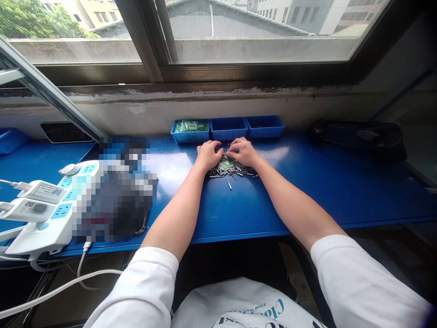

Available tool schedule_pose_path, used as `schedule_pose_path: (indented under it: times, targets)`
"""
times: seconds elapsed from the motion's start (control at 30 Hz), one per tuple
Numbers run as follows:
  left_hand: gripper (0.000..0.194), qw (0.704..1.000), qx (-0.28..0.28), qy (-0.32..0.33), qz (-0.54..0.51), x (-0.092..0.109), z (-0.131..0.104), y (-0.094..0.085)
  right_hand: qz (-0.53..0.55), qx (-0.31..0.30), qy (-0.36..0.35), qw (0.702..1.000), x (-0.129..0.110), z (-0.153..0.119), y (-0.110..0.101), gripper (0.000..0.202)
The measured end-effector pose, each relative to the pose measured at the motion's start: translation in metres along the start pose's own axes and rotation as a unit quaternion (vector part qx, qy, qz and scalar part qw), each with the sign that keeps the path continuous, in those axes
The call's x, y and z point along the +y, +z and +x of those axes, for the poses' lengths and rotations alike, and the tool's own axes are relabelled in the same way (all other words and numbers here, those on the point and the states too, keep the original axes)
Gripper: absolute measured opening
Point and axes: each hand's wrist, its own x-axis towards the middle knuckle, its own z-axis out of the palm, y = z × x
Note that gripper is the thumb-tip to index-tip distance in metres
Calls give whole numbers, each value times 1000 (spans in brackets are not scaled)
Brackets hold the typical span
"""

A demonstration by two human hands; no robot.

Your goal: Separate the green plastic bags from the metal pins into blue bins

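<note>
A pile of thin metal pins (235, 172) lies on the blue table, with small green pieces (226, 165) among them. My left hand (209, 155) rests at the pile's left side, its fingers bent in to the pins. From the right, my right hand (243, 151) reaches over the pile's upper part with bent fingers close together. The fingertips of both hands almost meet, and what they pinch is too small to make out. One pin (228, 183) lies apart, toward the table's front edge.
Behind the pile stand three blue bins: the left bin (190, 136) holds green pieces, beside a middle bin (228, 134) and a right bin (265, 132). A white power strip (61, 228) with chargers is at left; a dark bag (358, 139) lies at right.
</note>
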Motion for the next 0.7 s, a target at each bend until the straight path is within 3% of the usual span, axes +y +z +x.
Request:
schedule_pose_path:
  times: [0.13, 0.37, 0.5, 0.7]
  targets:
    - [28, 999, 17, 30, -30, 4, -2, -3, 125, 44, 34, 991, -7, 1, -5, 21]
    - [21, 987, 42, 107, -112, 9, -4, -6, 340, 78, 95, 932, -7, 6, -5, 27]
    - [17, 980, 60, 123, -143, 6, -1, -3, 367, 84, 124, 918, -6, 7, -2, 31]
    - [20, 979, 86, 101, -154, 7, -1, -2, 331, 109, 145, 926, -10, 8, -3, 42]
